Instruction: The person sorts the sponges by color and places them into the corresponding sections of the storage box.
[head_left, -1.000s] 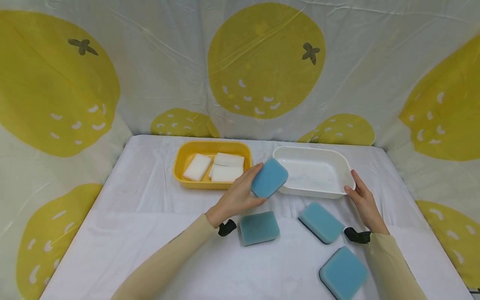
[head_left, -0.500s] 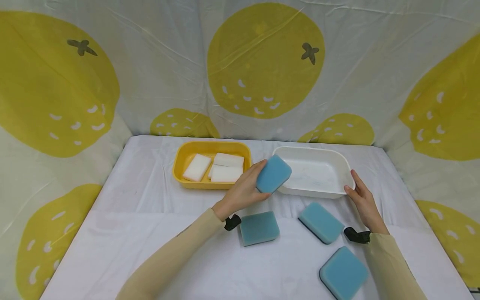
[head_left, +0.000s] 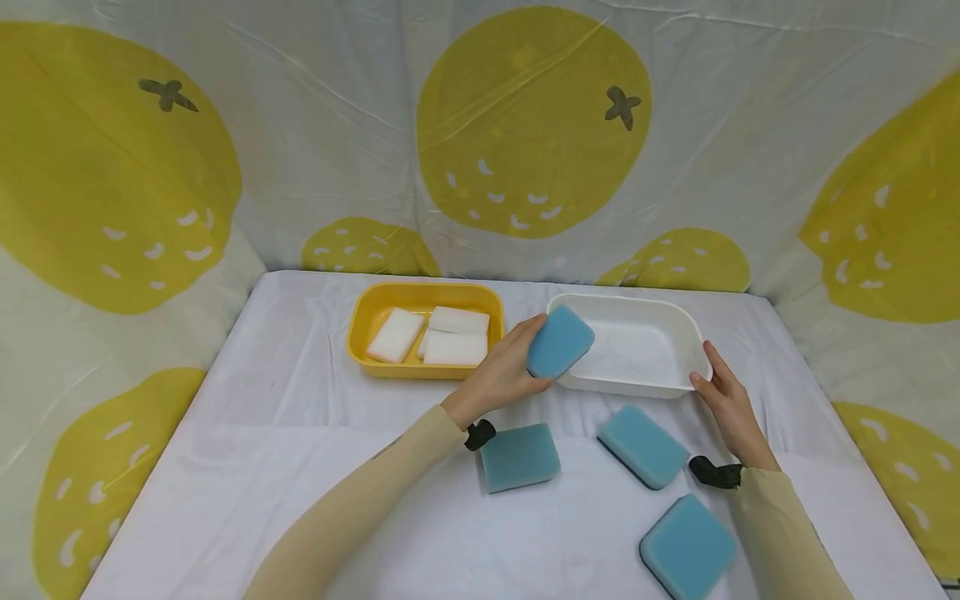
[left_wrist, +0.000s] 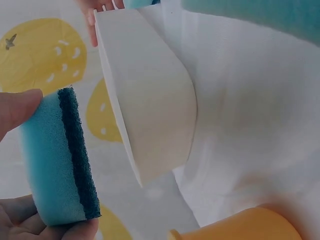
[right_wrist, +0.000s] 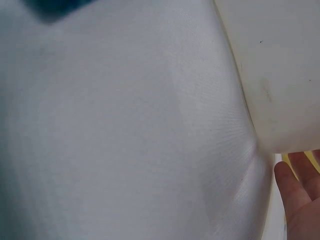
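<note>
My left hand (head_left: 504,371) pinches a blue scouring sponge (head_left: 560,342) between thumb and fingers, held tilted over the left end of a white plastic basin (head_left: 630,387). In the left wrist view the held sponge (left_wrist: 50,160) shows its dark scouring layer on one face. My right hand (head_left: 731,408) holds the basin's front right corner, thumb at the front and fingers along the right end. In the right wrist view, the fingertips (right_wrist: 282,172) lie right at the basin's wall. Nothing lies in the visible part of the basin.
A yellow basin (head_left: 420,372) with several white sponges (head_left: 455,348) stands left of the white one. Three more blue sponges lie on the white cloth: one sponge (head_left: 519,457) beside my left wrist, another sponge (head_left: 643,446) before the white basin, a third sponge (head_left: 687,546) nearer me.
My left hand has moved right with the blue sponge, from the gap between the basins to over the white basin's left end. The right hand has stayed at its corner.
</note>
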